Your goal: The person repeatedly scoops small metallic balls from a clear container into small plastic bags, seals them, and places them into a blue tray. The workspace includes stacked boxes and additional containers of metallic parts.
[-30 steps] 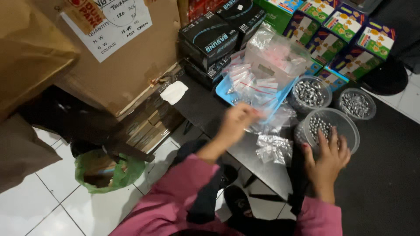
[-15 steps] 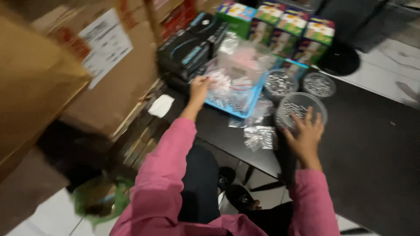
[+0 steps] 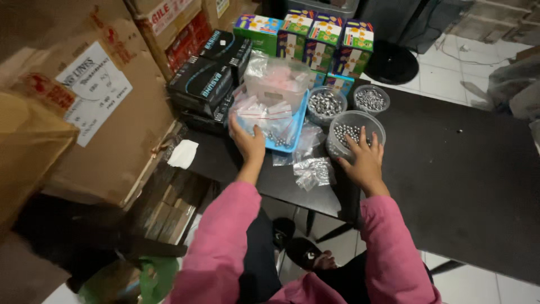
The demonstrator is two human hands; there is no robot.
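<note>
Here, far left, cardboard cartons (image 3: 107, 107), then black boxes (image 3: 205, 84) by the black table (image 3: 450, 169). Left hand (image 3: 247, 142) rests at the near edge of the blue tray (image 3: 295, 126), on small clear bags (image 3: 261, 112); fingers curled over them, grip unclear. Loose bag (image 3: 313, 171) lies on the table between the hands. Right hand (image 3: 364, 160) open, fingers spread over the rim of the near tub (image 3: 355, 132) of metal balls. Two more tubs (image 3: 349, 101) behind, colourful boxes (image 3: 315, 36) at back.
</note>
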